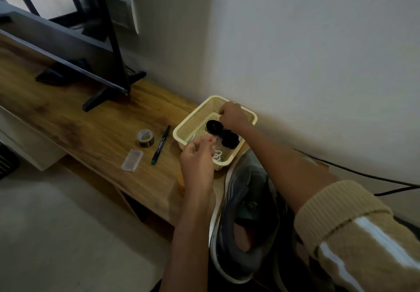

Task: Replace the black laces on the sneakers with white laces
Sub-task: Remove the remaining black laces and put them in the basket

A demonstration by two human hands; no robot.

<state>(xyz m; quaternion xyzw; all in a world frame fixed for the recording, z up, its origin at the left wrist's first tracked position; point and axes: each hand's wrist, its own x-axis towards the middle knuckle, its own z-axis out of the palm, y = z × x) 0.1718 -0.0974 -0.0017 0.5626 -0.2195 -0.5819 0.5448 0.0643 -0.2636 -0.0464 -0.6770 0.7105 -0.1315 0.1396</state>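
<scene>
The left hand (197, 161) and right hand (230, 114) are held over a cream basket (185, 130) on the surface (91, 128); black laces (229, 139) and a white lace (218, 156) (partly hidden) are contained.

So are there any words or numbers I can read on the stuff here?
None can be read.
Marker pen: pale print along the barrel, too small and blurred to read.
Sneaker: greenish patch on the tongue, too blurred to tell if it has letters.
Tape roll, basket: no writing shows.
</scene>
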